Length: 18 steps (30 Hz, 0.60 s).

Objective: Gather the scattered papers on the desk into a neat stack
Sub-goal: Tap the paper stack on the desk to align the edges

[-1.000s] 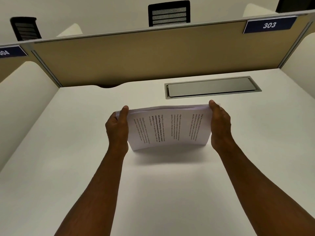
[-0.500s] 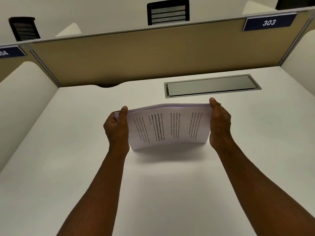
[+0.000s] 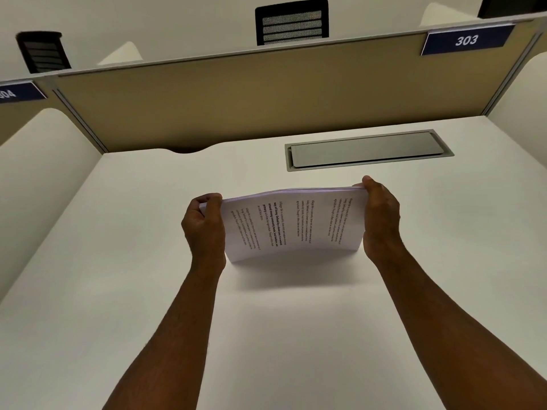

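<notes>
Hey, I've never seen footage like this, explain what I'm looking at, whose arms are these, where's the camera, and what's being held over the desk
No machine here: these are a person's two bare arms, filmed by a wide-angle camera worn on their head, looking forward and down. That is why the arms enter from the bottom edge.

The left hand and right hand each hold one side of a stack of white printed paper sheets. The stack stands on its lower edge on the white desk top, bowed slightly, with the text running sideways. Each grip has fingers curled round a side edge.

Farther back, a grey rectangular metal flap is set into the desk. Behind it stands a tan divider panel carrying a dark blue sign reading 303. Black mesh chair backs show beyond it. No loose sheets are visible on the desk.
</notes>
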Available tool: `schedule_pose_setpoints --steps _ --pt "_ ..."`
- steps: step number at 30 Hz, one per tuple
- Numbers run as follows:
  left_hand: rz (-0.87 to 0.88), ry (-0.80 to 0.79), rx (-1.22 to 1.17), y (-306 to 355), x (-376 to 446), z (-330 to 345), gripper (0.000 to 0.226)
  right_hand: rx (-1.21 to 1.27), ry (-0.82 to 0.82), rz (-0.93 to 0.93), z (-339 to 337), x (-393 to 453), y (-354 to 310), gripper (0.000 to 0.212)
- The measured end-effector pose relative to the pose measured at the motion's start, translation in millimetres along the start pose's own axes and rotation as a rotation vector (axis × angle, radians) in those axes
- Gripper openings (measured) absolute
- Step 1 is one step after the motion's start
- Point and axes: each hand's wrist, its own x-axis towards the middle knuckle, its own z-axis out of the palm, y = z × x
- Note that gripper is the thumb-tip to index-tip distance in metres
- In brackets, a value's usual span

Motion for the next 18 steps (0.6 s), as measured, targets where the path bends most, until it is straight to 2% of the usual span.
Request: schedule_pose_setpoints --steps 7,13,16,18 --pt "0.014 -0.036 0.011 -3 1 1 0.028 -0.009 -0.030 -0.045 -1 3 6 0.050" --pt "0.003 -0.174 -0.012 -20 0 -5 0.030 -0.071 -0.179 -0.108 -11 4 24 0.050" --pt "0.002 -0.239 0.066 -30 -1 -8 0.038 -0.154 -0.262 -0.118 -15 6 37 0.031" --pt "-0.017 -0.203 0.143 -32 0 -7 0.031 -0.161 -0.250 -0.111 -15 8 39 0.023"
